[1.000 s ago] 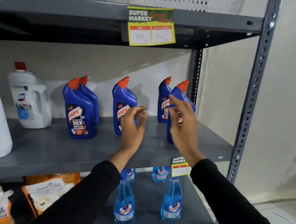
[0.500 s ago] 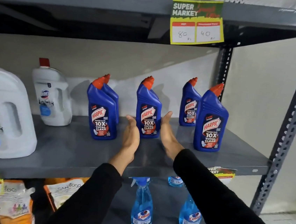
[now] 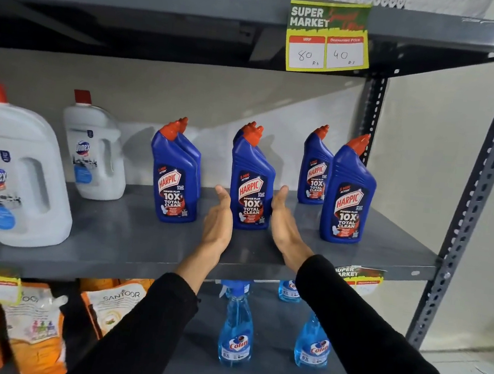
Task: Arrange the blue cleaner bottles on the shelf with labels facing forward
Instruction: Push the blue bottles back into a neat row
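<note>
Several blue Harpic bottles with orange caps stand on the grey middle shelf (image 3: pixel 106 233), labels facing me. The left front bottle (image 3: pixel 174 182) has another bottle (image 3: pixel 196 154) close behind it. The middle bottle (image 3: pixel 251 193) also hides one behind it, of which only the cap (image 3: pixel 247 126) shows. At the right stand a front bottle (image 3: pixel 348 197) and a back bottle (image 3: pixel 314 172). My left hand (image 3: pixel 219 217) and my right hand (image 3: pixel 284 224) lie flat with fingers straight on either side of the middle bottle's base, close to it or just touching; neither grips it.
Two white Domex jugs (image 3: pixel 18 175) (image 3: pixel 94 149) stand at the shelf's left. A price tag (image 3: pixel 327 37) hangs from the shelf above. Below are blue Colin spray bottles (image 3: pixel 235 331) and orange Santoor pouches (image 3: pixel 111 303). The rack's upright post (image 3: pixel 479 193) bounds the right side.
One second ago my hands were raised by the middle and right front bottles. They have dropped to flank the middle bottle's base. The right front bottle's label now faces forward.
</note>
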Demonstrator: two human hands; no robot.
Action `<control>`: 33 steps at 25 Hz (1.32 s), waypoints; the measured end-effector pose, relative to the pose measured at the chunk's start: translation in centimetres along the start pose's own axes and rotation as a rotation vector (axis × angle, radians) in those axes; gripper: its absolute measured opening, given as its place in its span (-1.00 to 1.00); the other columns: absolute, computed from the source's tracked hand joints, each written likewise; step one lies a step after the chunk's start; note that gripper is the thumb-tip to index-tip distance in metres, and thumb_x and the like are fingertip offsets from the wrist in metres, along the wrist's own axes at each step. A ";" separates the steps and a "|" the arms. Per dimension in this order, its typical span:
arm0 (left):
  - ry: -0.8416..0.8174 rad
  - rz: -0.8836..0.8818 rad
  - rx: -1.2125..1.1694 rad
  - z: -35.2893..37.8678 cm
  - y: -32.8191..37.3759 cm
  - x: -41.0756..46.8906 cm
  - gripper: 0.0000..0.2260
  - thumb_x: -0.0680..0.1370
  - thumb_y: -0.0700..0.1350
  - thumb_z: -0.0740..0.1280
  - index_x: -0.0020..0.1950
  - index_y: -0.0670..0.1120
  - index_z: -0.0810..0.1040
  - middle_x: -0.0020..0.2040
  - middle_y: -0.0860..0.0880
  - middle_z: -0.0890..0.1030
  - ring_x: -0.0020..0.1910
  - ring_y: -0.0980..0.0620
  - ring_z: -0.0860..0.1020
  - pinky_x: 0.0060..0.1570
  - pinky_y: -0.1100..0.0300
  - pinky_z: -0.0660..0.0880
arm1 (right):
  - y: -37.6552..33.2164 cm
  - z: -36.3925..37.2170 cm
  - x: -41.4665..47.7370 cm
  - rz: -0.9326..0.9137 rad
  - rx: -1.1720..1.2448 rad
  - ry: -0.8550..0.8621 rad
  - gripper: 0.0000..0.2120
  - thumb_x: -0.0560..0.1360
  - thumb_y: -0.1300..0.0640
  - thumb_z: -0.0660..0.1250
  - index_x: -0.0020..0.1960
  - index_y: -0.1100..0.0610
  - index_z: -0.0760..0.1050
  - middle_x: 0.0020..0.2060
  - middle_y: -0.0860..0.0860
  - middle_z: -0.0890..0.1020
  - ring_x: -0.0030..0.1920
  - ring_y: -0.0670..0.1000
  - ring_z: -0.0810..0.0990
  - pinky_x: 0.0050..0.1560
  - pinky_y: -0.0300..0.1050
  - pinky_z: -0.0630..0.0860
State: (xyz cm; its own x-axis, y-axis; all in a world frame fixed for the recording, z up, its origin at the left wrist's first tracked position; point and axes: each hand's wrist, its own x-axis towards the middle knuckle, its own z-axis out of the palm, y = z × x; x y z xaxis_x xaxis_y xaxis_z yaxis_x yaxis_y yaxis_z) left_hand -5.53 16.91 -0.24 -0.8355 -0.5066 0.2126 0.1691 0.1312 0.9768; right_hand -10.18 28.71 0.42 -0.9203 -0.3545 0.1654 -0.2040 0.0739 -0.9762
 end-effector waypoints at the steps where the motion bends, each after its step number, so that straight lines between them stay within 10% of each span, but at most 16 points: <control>1: 0.003 0.003 -0.005 0.0 0.0 -0.3 -0.33 0.57 0.33 -0.14 0.34 -0.05 0.50 0.02 0.08 0.51 -0.20 0.39 0.43 -0.24 0.40 0.31 | 0.0 0.0 -0.3 0.000 -0.003 0.000 -0.26 0.55 -0.37 -0.25 0.42 -0.01 0.42 0.09 -0.09 0.59 -0.19 -0.38 0.50 -0.27 -0.51 0.32; 10: 0.035 0.042 0.070 -0.5 -0.2 -1.8 -0.30 0.54 0.38 -0.13 0.30 -0.04 0.53 -0.02 0.13 0.50 -0.22 0.40 0.41 -0.27 0.41 0.28 | 0.1 -0.6 -1.9 -0.041 -0.013 -0.046 -0.27 0.56 -0.33 -0.27 0.45 0.00 0.39 0.20 -0.06 0.56 -0.12 -0.39 0.46 -0.26 -0.60 0.31; 19: 0.046 0.064 0.121 -0.7 0.1 -2.8 -0.42 0.26 0.61 -0.13 -0.38 0.36 0.58 -0.42 0.43 0.57 -0.33 0.54 0.51 -0.25 0.35 0.34 | 0.6 -0.7 -2.5 -0.097 0.037 -0.020 -0.17 0.44 -0.42 -0.20 0.44 0.02 0.41 -0.12 -0.27 0.54 -0.29 -0.59 0.49 -0.41 -0.68 0.31; 25: 0.056 0.192 -0.011 -0.4 -0.4 -3.0 -0.34 0.56 0.32 -0.10 0.38 -0.08 0.46 -0.07 0.34 0.49 -0.22 0.65 0.45 -0.32 0.61 0.38 | 0.8 0.4 -4.1 -0.376 0.119 0.147 -0.42 0.64 -0.20 -0.07 0.54 0.09 0.23 0.32 -0.28 0.49 0.04 -0.60 0.43 -0.11 -0.65 0.37; 29: 0.153 0.414 -0.096 -3.0 -0.5 -3.7 -0.34 0.56 0.30 -0.08 0.51 -0.06 0.29 0.48 0.07 0.35 0.40 0.29 0.32 0.13 0.57 0.31 | -0.4 3.2 -5.1 -0.671 0.057 0.109 -0.50 0.68 -0.03 0.04 0.58 0.08 0.13 0.41 -0.36 0.37 0.42 -0.25 0.32 0.29 -0.44 0.33; 33: 0.426 0.526 -0.088 -8.6 -0.1 -2.4 -0.49 0.66 0.13 -0.08 0.49 -0.10 0.32 0.22 0.41 0.52 0.18 0.48 0.45 0.04 0.57 0.38 | -1.3 7.7 -4.0 -0.458 0.040 -0.036 -0.49 0.66 -0.06 0.07 0.58 0.01 0.13 0.50 -0.17 0.29 0.33 -0.49 0.26 0.23 -0.58 0.22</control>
State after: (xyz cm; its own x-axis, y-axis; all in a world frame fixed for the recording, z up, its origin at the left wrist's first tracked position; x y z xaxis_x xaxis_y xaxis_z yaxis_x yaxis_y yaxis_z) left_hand 0.95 10.74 -0.58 -0.3544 -0.6880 0.6333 0.5531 0.3918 0.7352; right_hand -3.65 22.90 -0.09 -0.7259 -0.3741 0.5771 -0.5735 -0.1339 -0.8082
